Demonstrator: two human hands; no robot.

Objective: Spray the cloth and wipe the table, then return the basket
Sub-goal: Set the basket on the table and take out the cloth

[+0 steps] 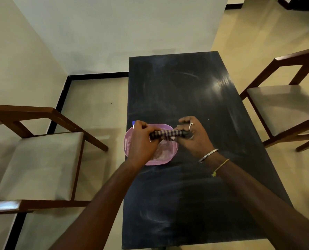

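A pink plastic basket sits on the dark table near its left edge. Just above the basket, a dark checked cloth is rolled into a tight bar. My left hand grips its left end and my right hand grips its right end. A blue and white tip, perhaps the spray bottle, peeks out behind my left hand at the basket's far left corner; most of it is hidden.
A wooden chair with a grey seat stands left of the table, and another chair stands to the right. The table's far end meets a white wall. Streaks show on the tabletop.
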